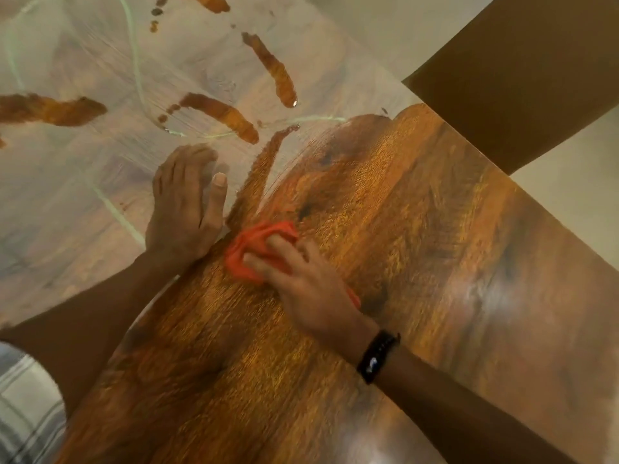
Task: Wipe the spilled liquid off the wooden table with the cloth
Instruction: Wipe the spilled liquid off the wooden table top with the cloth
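Observation:
The wooden table (418, 262) fills the view. Its far left part is covered by a whitish film of liquid (83, 169) with bare brown streaks showing through. The near and right part shows brown grain. An orange cloth (249, 246) is bunched on the table right at the edge of the film. My right hand (301, 283) presses down on the cloth with its fingers over it. My left hand (186, 209) lies flat on the wet film just left of the cloth, fingers together, holding nothing.
A second brown wooden surface (522, 68) stands at the upper right, beyond the table's far edge, with pale floor (576, 182) between them. A black band sits on my right wrist (378, 356). A checked sleeve (23, 406) shows at the lower left.

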`<state>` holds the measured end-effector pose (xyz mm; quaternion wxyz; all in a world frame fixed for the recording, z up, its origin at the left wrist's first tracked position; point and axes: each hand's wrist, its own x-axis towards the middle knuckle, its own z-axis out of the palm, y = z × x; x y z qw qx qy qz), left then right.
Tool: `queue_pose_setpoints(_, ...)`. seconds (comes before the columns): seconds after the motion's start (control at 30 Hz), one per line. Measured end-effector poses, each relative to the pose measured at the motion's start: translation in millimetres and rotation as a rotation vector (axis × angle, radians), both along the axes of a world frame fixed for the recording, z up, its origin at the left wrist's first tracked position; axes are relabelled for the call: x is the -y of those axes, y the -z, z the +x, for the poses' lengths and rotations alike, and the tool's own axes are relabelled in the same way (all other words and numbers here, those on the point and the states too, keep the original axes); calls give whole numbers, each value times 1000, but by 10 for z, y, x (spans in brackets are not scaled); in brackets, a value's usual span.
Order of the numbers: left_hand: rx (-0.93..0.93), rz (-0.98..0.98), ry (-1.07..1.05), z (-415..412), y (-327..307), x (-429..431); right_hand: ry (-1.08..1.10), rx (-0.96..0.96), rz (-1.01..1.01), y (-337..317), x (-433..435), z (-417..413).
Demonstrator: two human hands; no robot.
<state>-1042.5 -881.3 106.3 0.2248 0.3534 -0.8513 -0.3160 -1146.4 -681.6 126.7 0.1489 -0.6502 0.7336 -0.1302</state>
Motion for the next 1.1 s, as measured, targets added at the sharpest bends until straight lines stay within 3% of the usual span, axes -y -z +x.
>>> queue_pose_setpoints(0.1,-21,3,12,8,27,7,-82,-54,1,-54,-23,-446)
queue_pose_setpoints(0.27,-37,-4,19,13,54,14,539,-114,-3,-123,460,-1974)
queue_pose_setpoints(0.37,-44,20,11,12,52,18,696,-88,-12,-131,857,-2188)
queue_pose_setpoints(0.53,-96,56,2,7,0,3,389,-63,-81,-50,1090,-1190)
queue_pose_setpoints(0.67,-112,64,-3,14,-36,-3,31,-58,-81,-22,553,-102)
queue_pose_setpoints(0.77,-83,84,4,23,-32,-7,-160,-17,17,-54,242,-113)
queue_pose_setpoints(0.83,-72,103,12,26,-28,-5,-43,-29,-21,-77,333,-627)
queue_pose_setpoints(1.0,-76,85,36,31,-2,-9,638,-122,-10,-151,670,-2512)
queue_pose_setpoints(1.1,-54,86,39,27,15,-2,940,-85,11,-156,854,-2829)
